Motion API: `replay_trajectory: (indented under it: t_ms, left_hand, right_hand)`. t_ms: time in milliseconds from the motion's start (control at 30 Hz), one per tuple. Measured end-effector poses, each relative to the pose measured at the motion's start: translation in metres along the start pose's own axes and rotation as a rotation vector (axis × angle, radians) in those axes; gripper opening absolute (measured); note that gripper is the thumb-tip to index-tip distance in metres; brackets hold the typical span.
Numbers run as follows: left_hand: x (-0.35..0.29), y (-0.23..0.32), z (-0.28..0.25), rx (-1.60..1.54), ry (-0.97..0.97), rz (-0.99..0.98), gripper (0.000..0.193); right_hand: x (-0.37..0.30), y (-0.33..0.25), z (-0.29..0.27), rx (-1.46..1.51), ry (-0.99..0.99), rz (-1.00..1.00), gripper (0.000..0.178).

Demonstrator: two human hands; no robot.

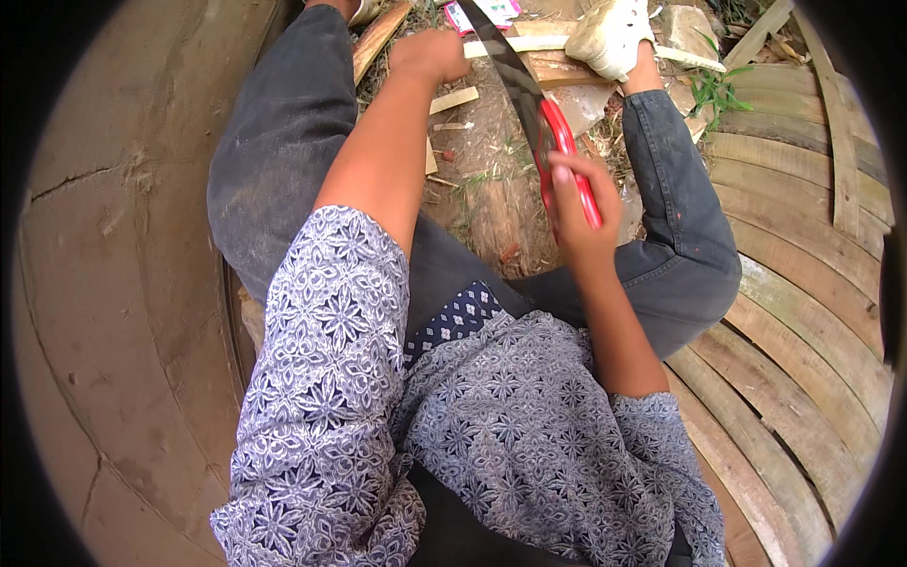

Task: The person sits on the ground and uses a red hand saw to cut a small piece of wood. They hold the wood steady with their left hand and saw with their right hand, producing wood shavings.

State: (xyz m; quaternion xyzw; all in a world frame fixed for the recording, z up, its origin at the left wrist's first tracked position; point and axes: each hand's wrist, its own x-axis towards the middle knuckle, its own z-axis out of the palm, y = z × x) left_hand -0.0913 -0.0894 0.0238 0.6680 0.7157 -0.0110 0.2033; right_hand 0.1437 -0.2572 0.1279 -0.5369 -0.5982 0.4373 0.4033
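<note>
My right hand (588,210) is wrapped round the red handle of a handsaw (518,77). Its dark blade points away from me and slants to the left, crossing over a thin pale wood strip (539,43) close to my left hand. My left hand (430,57) is closed in a fist on the strip's left end. Toward the right, the strip passes by my white shoe (605,40); how the shoe bears on it is partly hidden. Whether the saw teeth touch the wood cannot be made out.
Short wood offcuts (455,100) lie on the ground between my legs, with a thicker wood piece (378,40) at the far left. A pink and white packet (484,15) lies beyond the blade. Wooden slats (794,312) run along the right; a cracked brown wall-like surface (123,265) stands left.
</note>
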Motion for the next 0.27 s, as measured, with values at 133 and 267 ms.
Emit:
replay_trajectory:
  t_ms: [133, 267]
  left_hand:
    - [0.004, -0.002, 0.004, 0.010, 0.010, -0.010, 0.037]
    - [0.010, -0.005, 0.007, 0.010, 0.031, -0.021, 0.037]
  right_hand:
    - [-0.066, -0.033, -0.046, 0.012, -0.032, 0.216, 0.014]
    - [-0.056, -0.053, -0.050, 0.048, -0.072, 0.212, 0.015]
